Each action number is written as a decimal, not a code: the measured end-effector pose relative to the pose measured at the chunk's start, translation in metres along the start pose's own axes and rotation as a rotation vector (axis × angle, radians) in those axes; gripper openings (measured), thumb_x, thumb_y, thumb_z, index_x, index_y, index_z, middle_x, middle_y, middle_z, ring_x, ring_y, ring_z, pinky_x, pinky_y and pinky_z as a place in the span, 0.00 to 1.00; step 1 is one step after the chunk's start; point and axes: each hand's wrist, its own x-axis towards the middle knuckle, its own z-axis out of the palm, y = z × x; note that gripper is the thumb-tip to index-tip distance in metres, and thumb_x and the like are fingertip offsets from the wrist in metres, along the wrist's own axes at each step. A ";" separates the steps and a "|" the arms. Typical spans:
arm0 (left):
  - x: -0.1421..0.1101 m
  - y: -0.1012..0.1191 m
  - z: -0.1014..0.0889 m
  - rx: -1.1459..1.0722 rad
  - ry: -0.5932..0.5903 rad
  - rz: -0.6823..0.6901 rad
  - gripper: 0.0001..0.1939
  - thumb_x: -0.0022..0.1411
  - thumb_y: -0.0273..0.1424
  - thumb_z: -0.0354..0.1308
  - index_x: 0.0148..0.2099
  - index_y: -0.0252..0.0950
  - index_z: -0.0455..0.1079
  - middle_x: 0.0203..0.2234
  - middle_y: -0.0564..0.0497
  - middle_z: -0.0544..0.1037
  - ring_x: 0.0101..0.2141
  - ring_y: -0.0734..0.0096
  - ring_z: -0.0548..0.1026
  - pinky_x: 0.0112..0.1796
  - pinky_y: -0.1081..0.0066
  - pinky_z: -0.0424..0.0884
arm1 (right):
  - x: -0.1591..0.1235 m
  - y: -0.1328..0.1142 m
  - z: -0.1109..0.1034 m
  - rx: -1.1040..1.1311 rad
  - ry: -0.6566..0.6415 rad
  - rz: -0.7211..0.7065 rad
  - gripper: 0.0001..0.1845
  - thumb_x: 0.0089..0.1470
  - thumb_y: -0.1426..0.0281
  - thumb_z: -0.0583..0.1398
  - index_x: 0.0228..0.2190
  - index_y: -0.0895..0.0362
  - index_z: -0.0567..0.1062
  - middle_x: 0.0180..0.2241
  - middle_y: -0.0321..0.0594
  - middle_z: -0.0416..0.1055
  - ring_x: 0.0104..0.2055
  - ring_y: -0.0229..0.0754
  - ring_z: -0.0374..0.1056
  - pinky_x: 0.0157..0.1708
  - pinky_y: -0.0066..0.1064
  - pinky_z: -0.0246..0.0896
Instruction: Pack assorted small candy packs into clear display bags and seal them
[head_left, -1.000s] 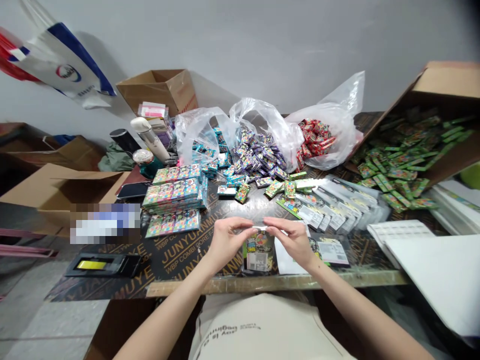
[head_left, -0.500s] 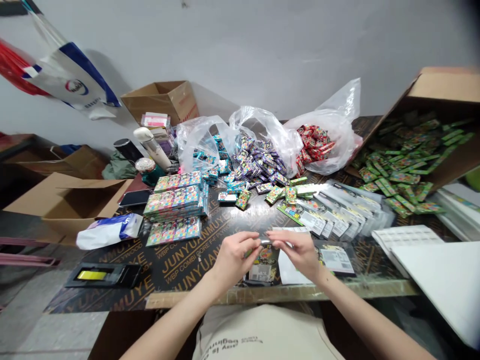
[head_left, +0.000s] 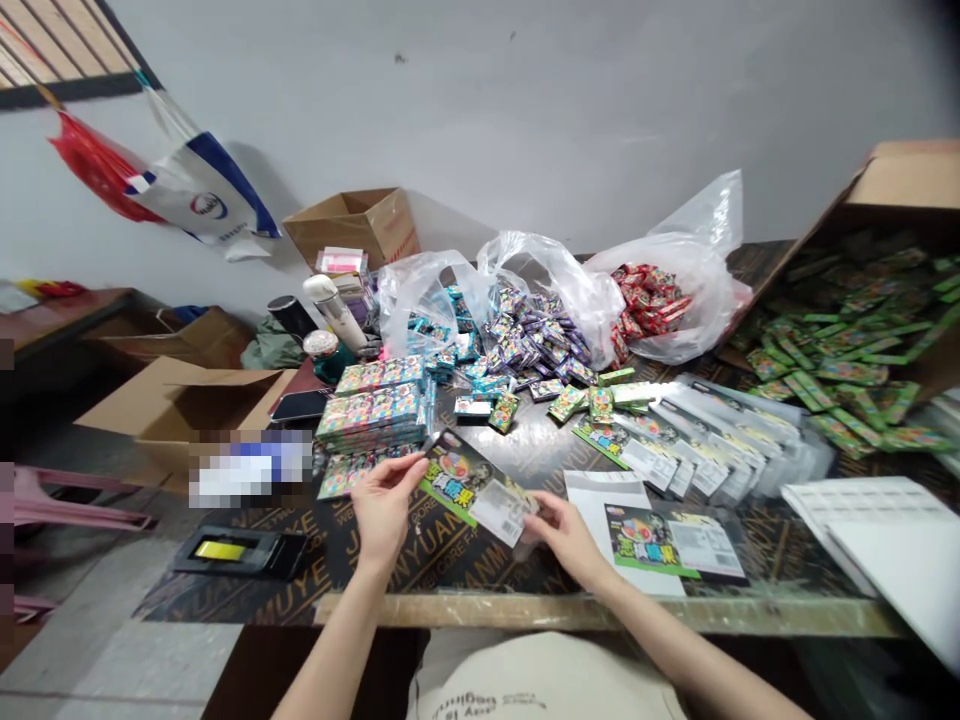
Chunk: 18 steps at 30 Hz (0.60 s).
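Observation:
My left hand (head_left: pixel 386 505) pinches the upper left end of a flat printed plastic bag (head_left: pixel 476 485), black with a green edge, colourful lettering and a white label panel. At its lower right end, the fingers of my right hand (head_left: pixel 564 540) grip the see-through part. The bag is tilted above the dark table, face up. A similar printed bag (head_left: pixel 641 540) lies just right of my right hand, partly over a white paper sheet (head_left: pixel 589 490). Behind my left hand stand stacked blocks of small colourful packets (head_left: pixel 375 410).
A fanned row of printed bags (head_left: pixel 697 440) lies at right, beside white card sheets (head_left: pixel 885 530). Plastic bags hold purple packets (head_left: pixel 536 335) and red packets (head_left: pixel 651 300). A carton of green packets (head_left: pixel 825 370) stands far right. A black tape dispenser (head_left: pixel 240 552) sits front left.
My hands have moved apart, the left one leftward, and the printed bag is now stretched between them. Earlier they were close together over the table's front. The view has shifted slightly left.

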 end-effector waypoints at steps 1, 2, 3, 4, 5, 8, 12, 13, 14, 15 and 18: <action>0.000 -0.008 -0.010 -0.028 0.059 -0.050 0.14 0.40 0.31 0.67 0.32 0.33 0.72 0.25 0.52 0.76 0.27 0.72 0.74 0.32 0.72 0.71 | 0.013 -0.001 0.001 -0.063 0.035 -0.022 0.21 0.53 0.60 0.54 0.47 0.56 0.66 0.32 0.40 0.72 0.30 0.43 0.69 0.32 0.36 0.66; -0.003 -0.017 -0.021 -0.042 0.094 -0.112 0.16 0.38 0.31 0.68 0.32 0.32 0.71 0.24 0.54 0.75 0.26 0.73 0.73 0.29 0.73 0.70 | 0.028 -0.004 0.000 -0.165 0.085 -0.067 0.21 0.53 0.60 0.54 0.47 0.56 0.67 0.32 0.40 0.72 0.31 0.43 0.68 0.33 0.36 0.65; -0.008 -0.026 -0.032 -0.032 0.102 -0.175 0.19 0.37 0.31 0.68 0.34 0.32 0.70 0.23 0.55 0.74 0.24 0.74 0.73 0.28 0.74 0.70 | 0.045 -0.009 -0.002 -0.300 0.141 -0.134 0.21 0.53 0.60 0.54 0.47 0.56 0.67 0.34 0.42 0.71 0.34 0.44 0.68 0.36 0.38 0.64; -0.014 -0.036 -0.042 0.007 0.080 -0.227 0.23 0.36 0.32 0.68 0.37 0.33 0.68 0.23 0.56 0.73 0.24 0.73 0.73 0.26 0.73 0.70 | 0.063 -0.015 -0.004 -0.451 0.201 -0.218 0.22 0.51 0.59 0.56 0.47 0.55 0.67 0.39 0.44 0.70 0.40 0.47 0.66 0.42 0.40 0.61; -0.020 -0.045 -0.052 0.084 0.038 -0.262 0.26 0.36 0.33 0.68 0.40 0.33 0.67 0.21 0.57 0.72 0.22 0.72 0.72 0.26 0.72 0.70 | 0.083 -0.022 -0.005 -0.606 0.242 -0.300 0.24 0.50 0.59 0.57 0.48 0.55 0.66 0.45 0.47 0.67 0.47 0.50 0.62 0.47 0.43 0.56; -0.033 -0.062 -0.072 0.452 -0.057 -0.188 0.31 0.39 0.36 0.66 0.46 0.34 0.65 0.27 0.51 0.74 0.29 0.64 0.74 0.31 0.64 0.72 | 0.141 -0.039 0.001 -1.008 0.225 -0.453 0.30 0.45 0.59 0.61 0.50 0.53 0.65 0.58 0.49 0.51 0.60 0.57 0.42 0.54 0.50 0.41; -0.030 -0.057 -0.068 0.742 -0.094 0.100 0.24 0.47 0.39 0.61 0.46 0.36 0.67 0.41 0.44 0.72 0.44 0.55 0.70 0.44 0.56 0.67 | 0.199 -0.048 0.020 -1.248 0.065 -0.461 0.32 0.37 0.64 0.66 0.46 0.57 0.66 0.62 0.51 0.40 0.63 0.58 0.29 0.56 0.53 0.27; -0.028 -0.053 -0.062 0.751 -0.134 0.143 0.21 0.48 0.38 0.60 0.45 0.37 0.68 0.42 0.44 0.72 0.45 0.56 0.69 0.46 0.56 0.65 | 0.207 -0.049 0.023 -1.259 0.039 -0.451 0.30 0.36 0.66 0.66 0.44 0.57 0.68 0.61 0.52 0.40 0.63 0.58 0.29 0.56 0.54 0.26; -0.026 -0.049 -0.055 0.737 -0.180 0.170 0.19 0.49 0.37 0.59 0.44 0.37 0.69 0.42 0.45 0.72 0.45 0.56 0.69 0.47 0.56 0.64 | 0.212 -0.050 0.026 -1.261 0.022 -0.443 0.27 0.36 0.68 0.66 0.41 0.58 0.69 0.61 0.52 0.41 0.63 0.58 0.31 0.55 0.54 0.25; -0.024 -0.045 -0.047 0.705 -0.229 0.181 0.17 0.50 0.37 0.59 0.43 0.37 0.70 0.42 0.45 0.73 0.46 0.57 0.69 0.48 0.56 0.63 | 0.213 -0.051 0.028 -1.262 0.013 -0.438 0.24 0.35 0.69 0.66 0.38 0.58 0.69 0.61 0.53 0.42 0.63 0.59 0.32 0.55 0.55 0.26; -0.021 -0.038 -0.020 0.485 -0.310 0.061 0.18 0.49 0.36 0.60 0.43 0.37 0.71 0.43 0.45 0.73 0.46 0.59 0.70 0.48 0.59 0.63 | 0.193 -0.053 0.031 -1.212 0.025 -0.469 0.20 0.36 0.68 0.65 0.36 0.57 0.69 0.57 0.52 0.52 0.60 0.59 0.41 0.53 0.55 0.30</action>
